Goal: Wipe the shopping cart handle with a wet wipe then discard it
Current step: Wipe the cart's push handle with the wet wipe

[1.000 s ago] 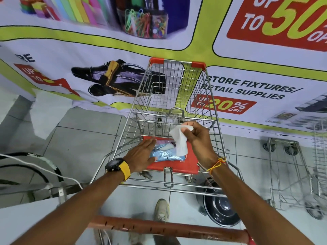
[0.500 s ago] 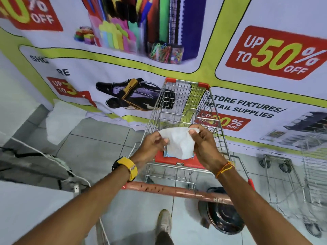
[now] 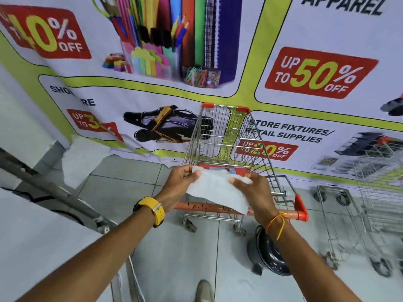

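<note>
- Promo banner (image 3: 239,94) fills frame from 9 to 3 o'clock, wall-size, discount print + stationery/shoe pics.
- Tiled floor (image 3: 130,182) below it; 2nd wire cart (image 3: 381,192) parked at 3 o'clock, blurry.
- Shopping cart (image 3: 220,136), wire basket w/ red corner caps, dead centre, nose toward banner.
- Dark round pan-like thing (image 3: 270,256) on floor at 5 o'clock, near cart's rear wheels; can't tell what exactly.
- Cart handle (image 3: 196,206): orange bar, red end cap on its 3 o'clock end, runs just under the hands. Looks untouched.
- Wet wipe (image 3: 218,190): white sheet, spread flat betw both hands, above handle, lower corner overlapping the bar in view; contact can't tell.
- Left hand (image 3: 177,188) (yellow watch) pinches wipe's 10 o'clock edge; right hand (image 3: 257,192) (orange thread) pinches 2 o'clock edge. Both narrow pinch grips.
- Progress est: wipe out + unfolded = prep done. Left: wipe bar end to end, then bin it. No bin in view.
</note>
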